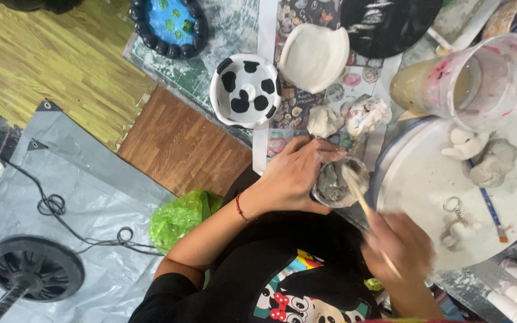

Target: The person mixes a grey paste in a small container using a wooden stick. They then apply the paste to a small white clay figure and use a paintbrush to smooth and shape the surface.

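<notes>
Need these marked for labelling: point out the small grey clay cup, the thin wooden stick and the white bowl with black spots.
small grey clay cup (335, 185), head view, on the grey inside.
thin wooden stick (360, 200), head view, mid shaft.
white bowl with black spots (245, 90), head view, inner bottom.

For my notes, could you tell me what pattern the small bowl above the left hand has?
The bowl is white with black blotches, like cowhide; the head view shows it.

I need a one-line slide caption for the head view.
Left hand holds a small cup of grey clay; right hand stirs it with a stick.
</notes>
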